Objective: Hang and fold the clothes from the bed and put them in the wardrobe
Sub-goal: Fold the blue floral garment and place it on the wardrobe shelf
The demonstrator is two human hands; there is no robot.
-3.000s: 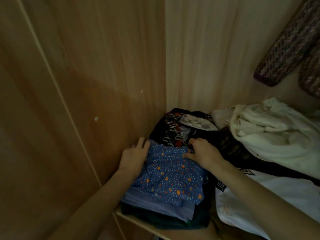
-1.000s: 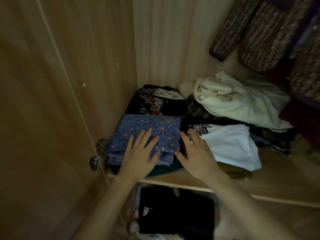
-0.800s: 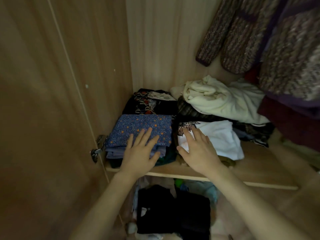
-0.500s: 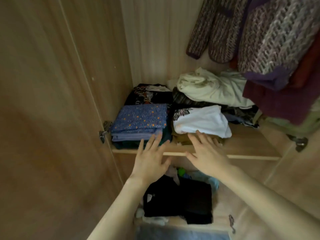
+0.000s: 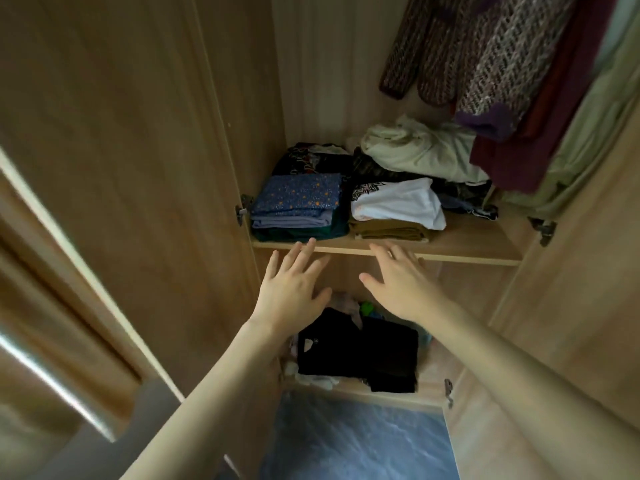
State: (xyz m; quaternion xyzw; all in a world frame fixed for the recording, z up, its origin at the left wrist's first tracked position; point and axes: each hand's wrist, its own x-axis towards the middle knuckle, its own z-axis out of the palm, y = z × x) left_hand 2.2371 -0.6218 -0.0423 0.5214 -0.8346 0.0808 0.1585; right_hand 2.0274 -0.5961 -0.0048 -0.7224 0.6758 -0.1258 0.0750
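My left hand [image 5: 294, 289] and right hand [image 5: 398, 282], fingers spread, holding nothing, have drawn back off the blue fold [image 5: 298, 195], now stacked on the shelf [image 5: 478, 252], centre frame; that piece seems stowed.

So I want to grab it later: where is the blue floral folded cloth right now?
The blue floral cloth tops the left stack on the wardrobe shelf, by the door hinge, left of the white shirt.
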